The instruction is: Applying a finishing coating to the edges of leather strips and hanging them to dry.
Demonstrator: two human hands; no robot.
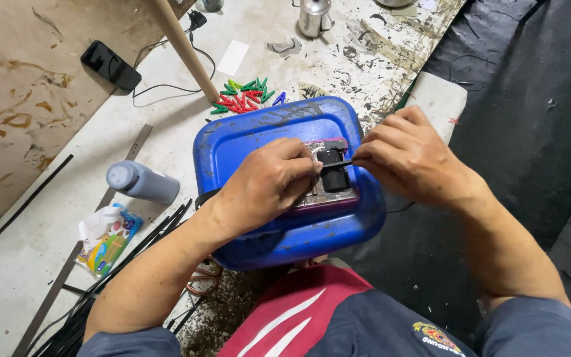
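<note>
Both hands meet over the middle of the blue plastic container (232, 149), which sits on the person's lap/knees.

L hand (266, 185): fingers curled shut, pressing down on a small dark-red block w/ a grimy metal top plate (325, 197). Thumb and forefinger pinch at the left end of a thin black strip (337, 164), right by the black part (333, 173) mounted on the block.

R hand (408, 155): fingertips pinched together on the strip's other end, coming in from the right side.

Key relation: the strip's long axis runs roughly left–right, bridging the two hands, lying just across the top of the black part. It's short, so the two pinches are near each other, almost touching. Neither hand is clearly nearer; each has one end. The block lies directly under/beside the L hand, a bit left of and below the R fingertips.

Further out: on the spattered white bench (67, 198), a grey bottle (143, 182) on its side, a colourful packet (107, 238), a bundle of black strips (147, 238), a pile of red/green/blue clips (246, 96), a black phone-like slab (110, 65), a wooden stick (183, 46) and a metal cup (314, 16). Dark sheet (530, 99) on the right.
</note>
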